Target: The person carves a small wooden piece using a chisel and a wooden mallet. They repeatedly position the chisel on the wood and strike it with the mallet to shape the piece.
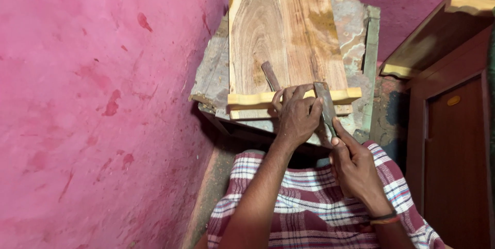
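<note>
— What is the board (286,42) looking like?

— It is lying flat, brown with strong grain, made of two planks side by side. A pale yellow moulded strip (294,96) is running across its near end, and another like it is sitting across the far end.

— And where is it lying?

— It is resting on a worn grey tabletop (356,32) beside the pink wall (93,99).

— What is the left hand (297,115) doing?

— It is pressing down on the near strip, fingers curled over the edge, touching the wood. A dark wooden handle (269,75) is sticking out just beyond its fingers, lying on the board.

— And the right hand (356,169)?

— It is closing around a flat metal blade (326,105), a chisel by its look, thumb lying along it. The blade is pointing away from the person, its tip meeting the near strip just beside the left hand.

— So the board is ahead of both hands?

— Yes, stretching away from them, above the checked cloth (309,197) on the person's lap.
</note>
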